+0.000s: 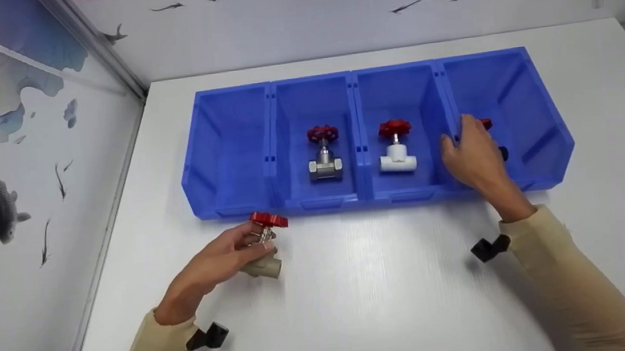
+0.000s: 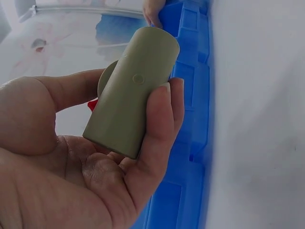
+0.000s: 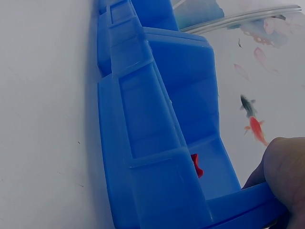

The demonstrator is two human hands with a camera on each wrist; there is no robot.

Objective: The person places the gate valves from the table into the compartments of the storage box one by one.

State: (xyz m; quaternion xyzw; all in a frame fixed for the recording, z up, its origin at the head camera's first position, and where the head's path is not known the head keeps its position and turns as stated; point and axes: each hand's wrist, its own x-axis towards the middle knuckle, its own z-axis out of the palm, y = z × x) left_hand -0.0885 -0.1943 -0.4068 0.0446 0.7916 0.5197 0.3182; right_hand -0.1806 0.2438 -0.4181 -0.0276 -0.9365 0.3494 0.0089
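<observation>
My left hand (image 1: 215, 265) holds a beige plastic valve with a red handwheel (image 1: 268, 220), in front of the blue bins. In the left wrist view, thumb and fingers surround its beige pipe body (image 2: 131, 95). Over at the right, my right hand (image 1: 477, 154) grips the side wall of the rightmost blue bin (image 1: 533, 120). In the right wrist view, that hand (image 3: 288, 171) straddles the wall's blue rim (image 3: 243, 202); its fingertips are hidden. Behind it, inside this bin, a valve with a red handle (image 1: 486, 123) and a black end (image 1: 503, 153) is mostly covered.
The bins stand side by side at the table's back. A metal valve with a red handwheel (image 1: 325, 165) lies in the second bin from left, a white plastic valve (image 1: 398, 161) in the third. Printed panels (image 1: 303, 21) enclose the white table (image 1: 370, 296).
</observation>
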